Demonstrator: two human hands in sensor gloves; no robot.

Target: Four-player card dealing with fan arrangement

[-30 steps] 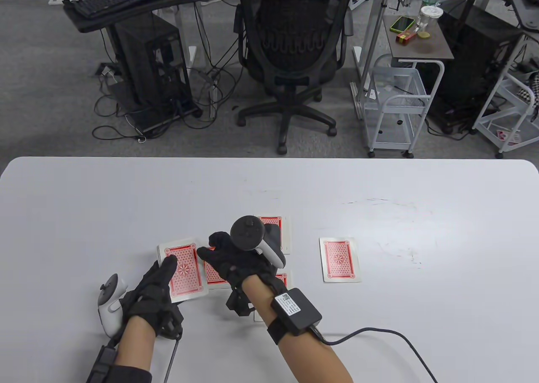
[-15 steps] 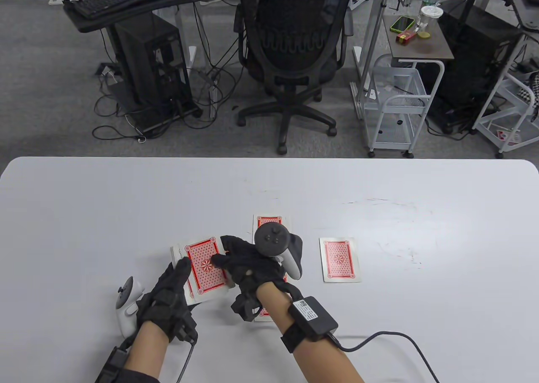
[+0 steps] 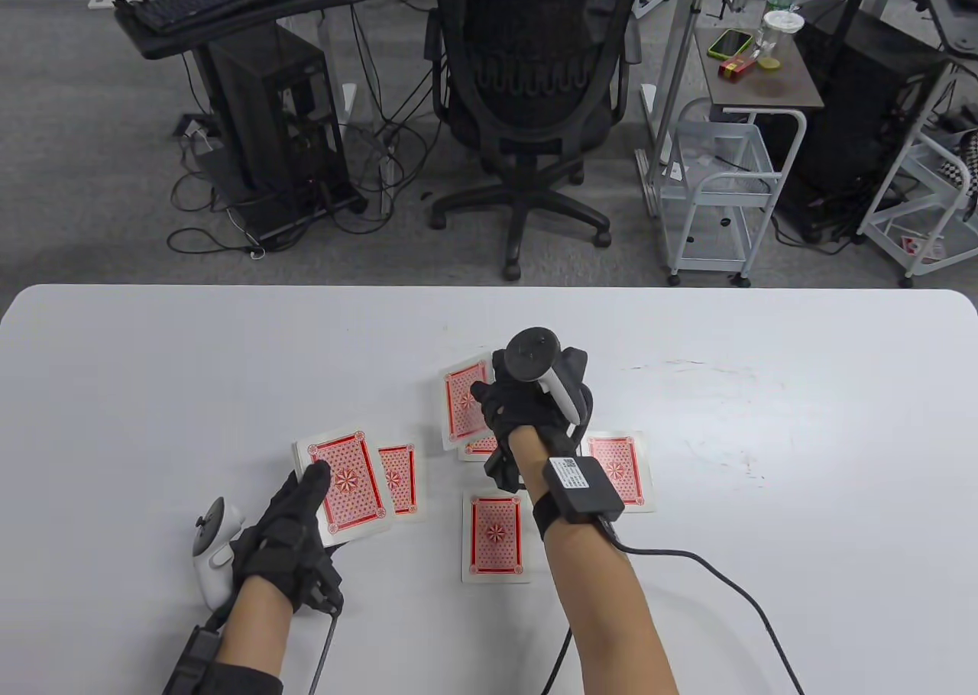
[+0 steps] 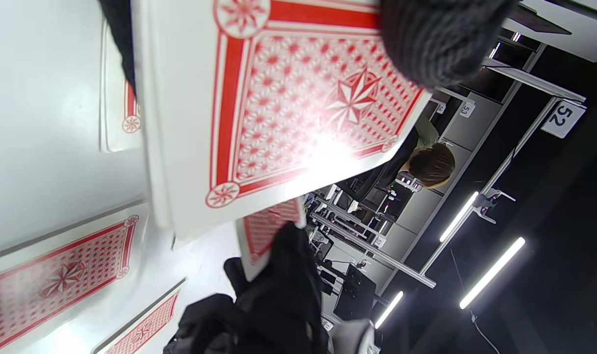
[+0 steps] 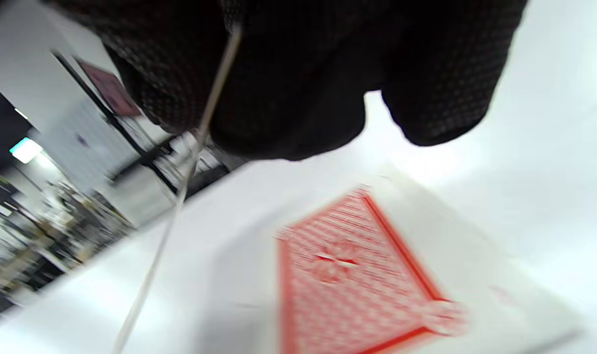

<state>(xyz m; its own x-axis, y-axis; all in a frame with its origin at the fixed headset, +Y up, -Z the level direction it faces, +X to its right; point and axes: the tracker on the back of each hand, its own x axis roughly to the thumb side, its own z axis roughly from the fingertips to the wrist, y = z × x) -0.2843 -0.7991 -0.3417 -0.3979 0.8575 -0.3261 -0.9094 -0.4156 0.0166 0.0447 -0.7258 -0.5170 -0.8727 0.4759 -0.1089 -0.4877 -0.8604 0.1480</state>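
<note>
My left hand (image 3: 302, 500) grips the red-backed deck (image 3: 348, 485) at the table's left middle, thumb (image 4: 436, 39) on its top card (image 4: 288, 93). My right hand (image 3: 497, 408) pinches one card (image 3: 464, 407) by its edge and holds it tilted just above the far dealt card (image 3: 480, 446). In the right wrist view the held card shows edge-on (image 5: 200, 123) with a card (image 5: 357, 275) lying below it. Three more single cards lie face down: a left one (image 3: 400, 480) beside the deck, a near one (image 3: 497, 536), and a right one (image 3: 617, 470).
The white table (image 3: 764, 389) runs wide to the right and far side. The right wrist's cable (image 3: 710, 573) trails across the near right. An office chair (image 3: 527, 99) and carts stand beyond the far edge.
My right hand drew a card off the deck and carried it right and away to above the far card. My left hand shifted the deck slightly back left.
</note>
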